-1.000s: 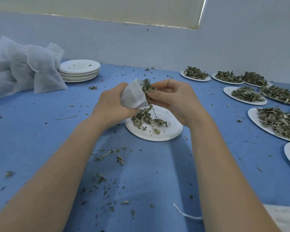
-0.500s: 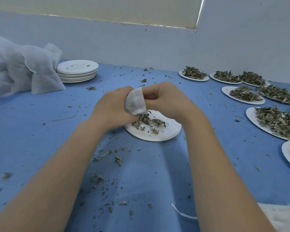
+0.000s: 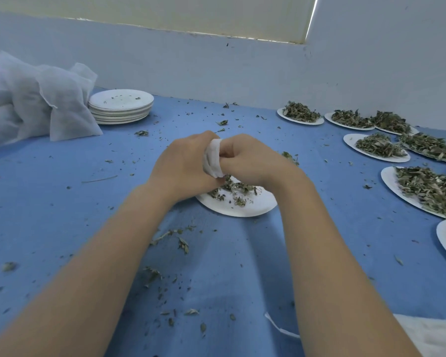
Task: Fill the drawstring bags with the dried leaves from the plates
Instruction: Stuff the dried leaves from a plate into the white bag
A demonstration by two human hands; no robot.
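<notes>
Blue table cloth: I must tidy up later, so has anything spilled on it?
Yes. Dried leaf bits lie scattered over the blue table cloth, thickest near the white paper plate, instead of on plates.

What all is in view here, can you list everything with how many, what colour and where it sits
Drawstring bag: one, white, gripped between both hands above the near plate.
Near plate: one, white, centre of the table, some dried leaves left on it.
Filled plates: at least seven, white, heaped with green-brown leaves, along the right side; some are cut off by the frame edge.
Stacked plates: one pile, white, far left; count unclear.
Fabric heap: white, far left beside the stack.
Loose leaf bits: many, green-brown, scattered over the table.
Table cover: one, blue.
White cloth: bottom right corner.
Left hand: curled round the bag.
Right hand: curled, fingers at the bag's mouth.
</notes>
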